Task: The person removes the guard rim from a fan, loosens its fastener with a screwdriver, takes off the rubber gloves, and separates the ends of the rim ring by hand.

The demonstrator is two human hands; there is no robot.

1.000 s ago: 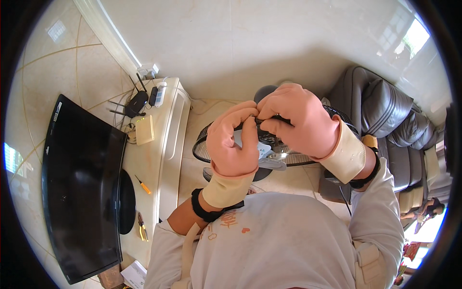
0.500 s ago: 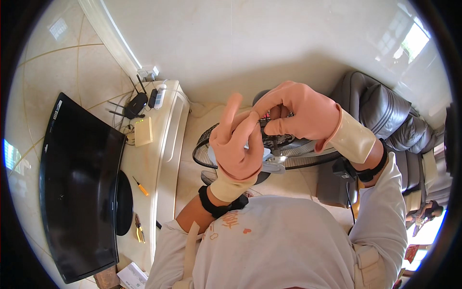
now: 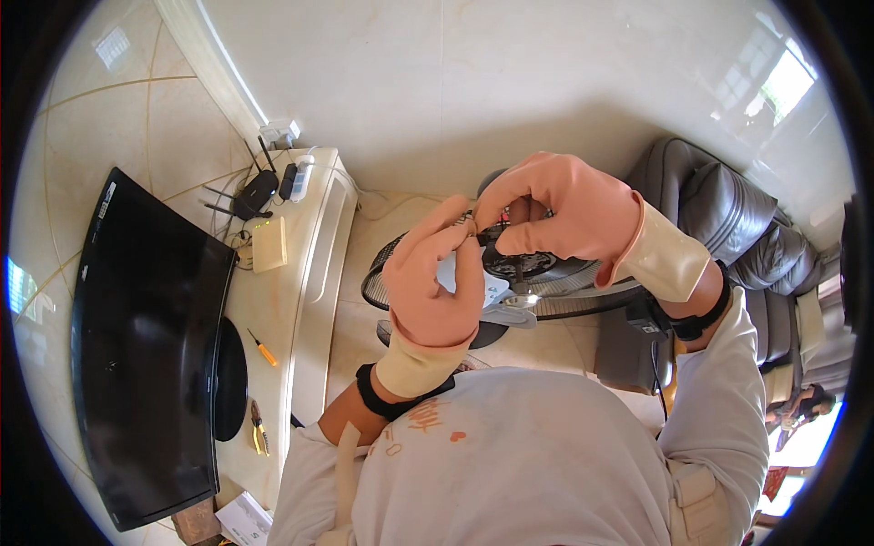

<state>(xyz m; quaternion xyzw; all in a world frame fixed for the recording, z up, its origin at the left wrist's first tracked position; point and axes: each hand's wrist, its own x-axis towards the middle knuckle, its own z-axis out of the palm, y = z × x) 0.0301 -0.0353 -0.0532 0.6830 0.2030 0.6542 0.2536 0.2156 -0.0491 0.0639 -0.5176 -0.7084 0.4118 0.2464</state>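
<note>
Both my hands wear salmon-pink rubber gloves with cream cuffs. My left hand (image 3: 435, 278) is closed in a pinch, thumb and forefinger drawn together at the tips. My right hand (image 3: 574, 214) curls beside it, its forefinger tip meeting the left fingertips. A tiny tan thing seems to sit where the tips meet, too small to name. Beneath the hands is an electric fan (image 3: 521, 264) with a black wire grille, partly covered by the gloves. A grey-blue plastic part (image 3: 508, 314) of it shows between my wrists.
A light cabinet (image 3: 314, 273) on the left carries a television (image 3: 150, 355), a black router (image 3: 255, 193), a cream box (image 3: 269, 244), an orange-handled screwdriver (image 3: 264, 351) and yellow-handled pliers (image 3: 259, 429). A dark leather sofa (image 3: 719, 209) stands at right. Ahead rises a pale wall (image 3: 437, 91).
My left hand has shifted slightly left, and its raised forefinger has come down against the thumb near the right fingertips. The right hand has hardly moved.
</note>
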